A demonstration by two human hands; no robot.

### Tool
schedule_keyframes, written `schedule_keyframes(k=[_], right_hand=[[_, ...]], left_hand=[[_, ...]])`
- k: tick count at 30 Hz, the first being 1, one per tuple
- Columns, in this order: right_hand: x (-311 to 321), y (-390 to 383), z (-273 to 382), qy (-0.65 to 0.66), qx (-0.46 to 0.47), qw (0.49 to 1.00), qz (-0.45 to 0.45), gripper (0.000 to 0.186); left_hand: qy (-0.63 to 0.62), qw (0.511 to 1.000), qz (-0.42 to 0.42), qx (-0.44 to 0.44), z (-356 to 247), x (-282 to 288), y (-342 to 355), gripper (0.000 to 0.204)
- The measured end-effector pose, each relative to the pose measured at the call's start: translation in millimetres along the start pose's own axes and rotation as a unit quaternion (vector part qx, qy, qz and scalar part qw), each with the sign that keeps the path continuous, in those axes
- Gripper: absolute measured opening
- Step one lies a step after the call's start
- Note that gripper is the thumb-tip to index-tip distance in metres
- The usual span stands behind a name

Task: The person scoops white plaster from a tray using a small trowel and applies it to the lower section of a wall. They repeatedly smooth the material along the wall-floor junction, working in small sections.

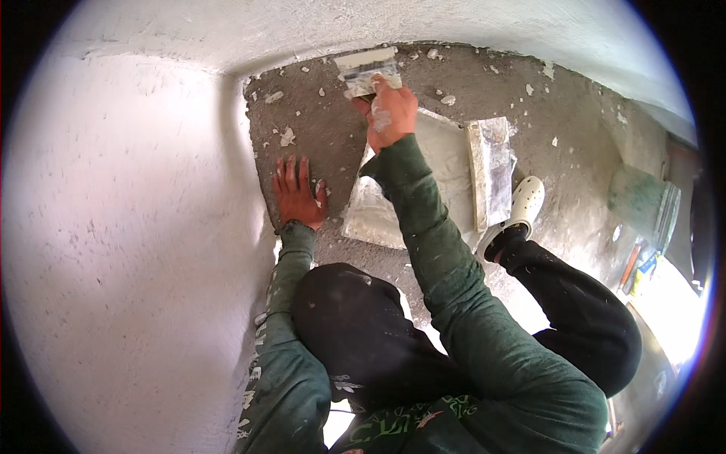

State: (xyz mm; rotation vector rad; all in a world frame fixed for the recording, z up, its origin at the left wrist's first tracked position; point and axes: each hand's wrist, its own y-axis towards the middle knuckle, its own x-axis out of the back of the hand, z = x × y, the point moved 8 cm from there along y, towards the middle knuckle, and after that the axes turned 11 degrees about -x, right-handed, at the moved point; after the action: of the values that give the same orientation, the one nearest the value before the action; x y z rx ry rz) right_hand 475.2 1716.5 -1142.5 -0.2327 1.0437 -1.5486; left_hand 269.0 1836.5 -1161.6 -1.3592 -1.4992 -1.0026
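Observation:
My right hand (389,113) grips a wide putty knife (364,66) with white compound on it, held at the top of the dusty grey floor (291,106) by the foot of the white wall. The back of that hand is smeared with white. My left hand (299,193) lies on the floor beside the left wall (136,227), fingers spread, holding nothing. Under my right forearm is a pale, plaster-smeared flat sheet (450,189), with a narrower smeared slab (491,170) at its right.
My right foot, in a white clog (527,198), is beside the slab. At the right stand a translucent greenish container (639,200) and a few long-handled tools (643,272). White flakes are scattered over the floor, and the curved-looking back wall (454,23) bounds it.

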Motion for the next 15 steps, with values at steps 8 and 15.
schedule_keyframes(k=[8, 15], right_hand=[[18, 51, 34, -0.35, 0.176, 0.916, 0.083, 0.018], [66, 146, 44, -0.615, 0.255, 0.746, 0.02, 0.013]], left_hand=[[0.031, 0.999, 0.018, 0.016, -5, 5, -3, 0.061], [-0.003, 1.0, 0.001, -0.003, -42, -6, 18, 0.062]])
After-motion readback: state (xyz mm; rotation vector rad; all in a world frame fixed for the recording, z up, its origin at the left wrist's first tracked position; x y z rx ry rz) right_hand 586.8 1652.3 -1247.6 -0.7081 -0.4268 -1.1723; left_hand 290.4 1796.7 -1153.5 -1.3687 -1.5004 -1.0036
